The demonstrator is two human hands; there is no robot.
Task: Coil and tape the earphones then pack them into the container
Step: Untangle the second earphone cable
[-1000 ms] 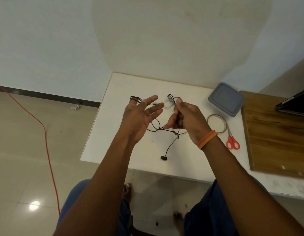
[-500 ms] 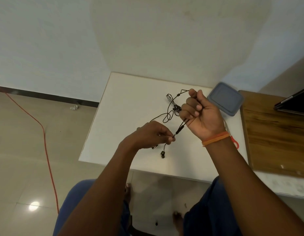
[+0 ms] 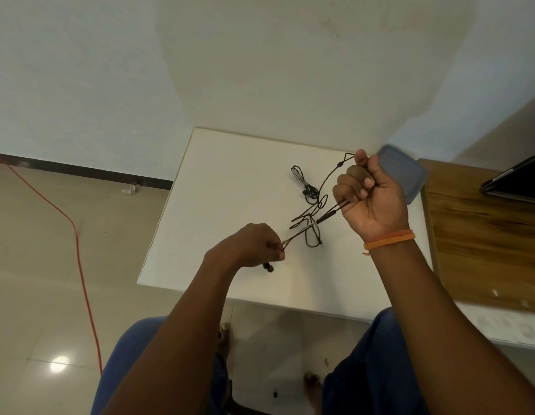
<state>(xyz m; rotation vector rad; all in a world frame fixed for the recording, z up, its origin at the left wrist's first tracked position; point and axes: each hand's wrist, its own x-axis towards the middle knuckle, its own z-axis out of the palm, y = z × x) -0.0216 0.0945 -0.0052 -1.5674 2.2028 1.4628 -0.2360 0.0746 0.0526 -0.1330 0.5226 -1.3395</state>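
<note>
Head view: a person stretches a black earphone cable point(image 3: 312, 227) between two hands above the white tabletop point(image 3: 230, 187). The right hand point(image 3: 369, 199), raised at the right with an orange band on the wrist, has its grip closed in a fist round the wire near the inline piece. The left hand point(image 3: 254, 245), lower and nearer, pinches the other end, an earbud hanging just below it. Slack loops sag between them, and a second coiled bundle point(image 3: 302, 182) lies farther back. The grey-lidded container point(image 3: 404, 175) sits behind the right fist. The cable looks light, thin and limp, likely to tangle; holding near the plug and winding evenly seems safest, without tugging the fragile joints.
</note>
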